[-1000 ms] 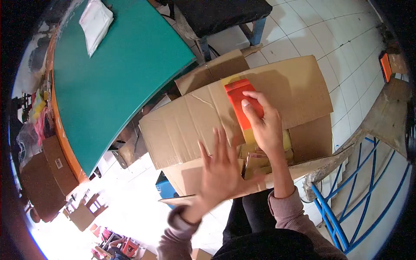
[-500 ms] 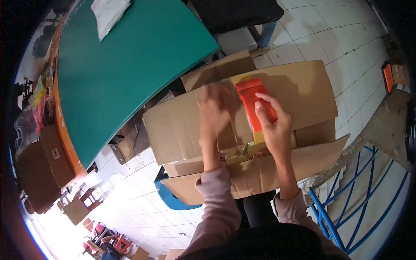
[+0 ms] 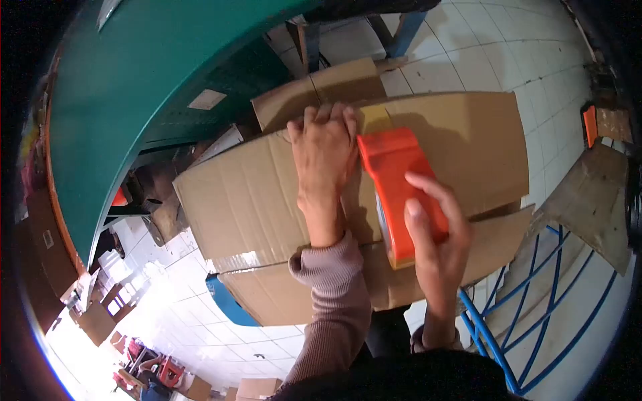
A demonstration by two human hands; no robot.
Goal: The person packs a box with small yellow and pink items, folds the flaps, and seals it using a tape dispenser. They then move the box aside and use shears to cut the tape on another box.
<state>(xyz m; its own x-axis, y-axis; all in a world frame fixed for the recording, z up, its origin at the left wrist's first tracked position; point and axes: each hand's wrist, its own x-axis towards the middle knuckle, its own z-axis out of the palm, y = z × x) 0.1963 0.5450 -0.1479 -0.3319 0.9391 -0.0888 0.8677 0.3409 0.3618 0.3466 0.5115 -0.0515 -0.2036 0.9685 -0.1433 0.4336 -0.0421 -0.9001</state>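
Observation:
A large cardboard box lies in front of me with its top flaps folded inward. My left hand presses down on the far flap, palm down, fingers apart near the far edge. Beside it, my right hand grips an orange tape dispenser, which rests over the line where the flaps meet. A strip of yellowish tape sticks to the far flap just beyond the dispenser. The inside of the box is covered by the flaps.
A green table stands at the upper left. Blue metal railings run at the lower right, by a worn ledge. Another piece of cardboard sits behind the box. White floor tiles surround it.
The near flap has come down over the gap that showed the contents. My left hand has settled on the far flap; the tape dispenser has moved toward me. The view has shifted.

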